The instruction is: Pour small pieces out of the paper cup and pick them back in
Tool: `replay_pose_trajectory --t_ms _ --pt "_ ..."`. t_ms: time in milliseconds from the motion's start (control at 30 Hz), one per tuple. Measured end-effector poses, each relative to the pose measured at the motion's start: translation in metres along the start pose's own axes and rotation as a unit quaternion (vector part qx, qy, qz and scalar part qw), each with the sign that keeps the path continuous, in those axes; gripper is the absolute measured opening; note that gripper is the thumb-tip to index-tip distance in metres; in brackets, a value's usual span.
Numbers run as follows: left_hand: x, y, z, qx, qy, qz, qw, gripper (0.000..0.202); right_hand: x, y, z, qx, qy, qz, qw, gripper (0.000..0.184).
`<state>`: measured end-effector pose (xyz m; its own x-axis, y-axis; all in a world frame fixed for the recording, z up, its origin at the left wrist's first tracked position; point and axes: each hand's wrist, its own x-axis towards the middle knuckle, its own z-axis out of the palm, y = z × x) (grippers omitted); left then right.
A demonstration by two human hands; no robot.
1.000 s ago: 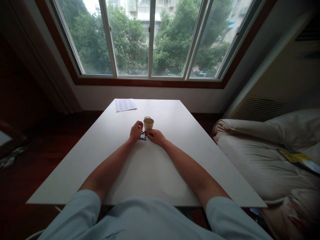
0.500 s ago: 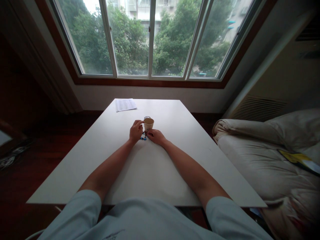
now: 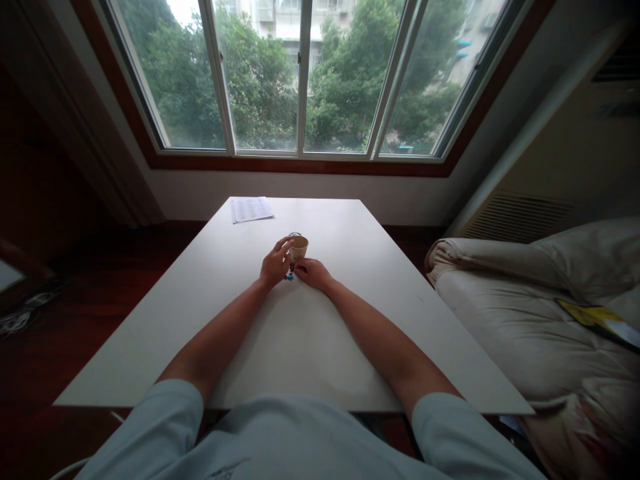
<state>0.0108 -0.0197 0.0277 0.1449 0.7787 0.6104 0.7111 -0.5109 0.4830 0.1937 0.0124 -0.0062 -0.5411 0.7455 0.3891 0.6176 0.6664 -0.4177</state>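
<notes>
A light brown paper cup (image 3: 299,249) stands upright beyond my hands, its open mouth facing up. My left hand (image 3: 275,264) is at its left side, fingers stretched out and apart, the tips by the rim; whether they touch it I cannot tell. Just in front of the cup lies a string of beads (image 3: 289,276), blue and brown, partly hidden behind my left hand. My right hand (image 3: 312,273) rests on the table to the right of it, with thumb and fingers pinched together at the string's right end.
The white table (image 3: 300,347) reaches away toward the window. Printed papers (image 3: 252,209) lie at its far left corner. Behind the cup a thin dark ring-shaped thing (image 3: 295,234) shows in part. A cream sofa (image 3: 530,300) stands along the right side.
My left hand has shifted slightly right and its fingers have straightened up toward the cup rim, covering more of the beads. My right hand and the cup look unmoved.
</notes>
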Motion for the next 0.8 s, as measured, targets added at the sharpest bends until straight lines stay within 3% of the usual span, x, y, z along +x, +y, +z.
replay_pose_trajectory --t_ms 233,500,800 --pt "0.002 -0.019 0.004 -0.010 0.057 -0.022 0.998 0.034 0.001 0.003 0.003 0.009 0.007 0.001 1.000 0.013" --pt "0.003 -0.053 0.017 0.033 -0.068 -0.090 0.993 0.017 -0.002 0.001 0.002 0.015 0.017 0.020 1.000 0.023" --pt "0.001 -0.056 0.017 0.045 -0.139 -0.075 0.986 0.017 0.000 0.002 -0.001 -0.023 0.002 0.019 1.000 0.022"
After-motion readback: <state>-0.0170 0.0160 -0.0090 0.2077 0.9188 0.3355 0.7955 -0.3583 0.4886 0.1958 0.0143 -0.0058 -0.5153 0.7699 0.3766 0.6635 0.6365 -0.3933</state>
